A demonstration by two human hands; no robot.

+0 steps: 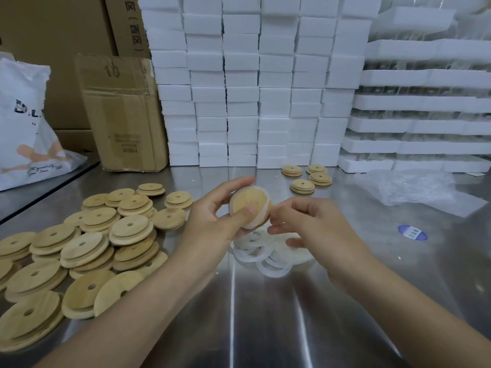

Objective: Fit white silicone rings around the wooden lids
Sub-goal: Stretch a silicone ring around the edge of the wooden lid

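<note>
My left hand (212, 221) holds a round wooden lid (247, 200) tilted up over the steel table, thumb pressed on its face. A white silicone ring (252, 221) wraps the lid's lower edge. My right hand (310, 224) pinches that ring at the lid's right side. Below my hands lies a loose pile of white silicone rings (265, 258). A big heap of bare wooden lids (87, 248) with centre holes covers the table at the left. Several lids with rings fitted (308, 176) sit at the back right.
Stacks of white foam boxes (252, 88) wall off the back. A cardboard box (125, 115) and a white printed bag (29, 128) stand at the back left. Crumpled clear plastic (414, 189) and a blue sticker (412, 232) lie on the steel table (265, 314) at the right.
</note>
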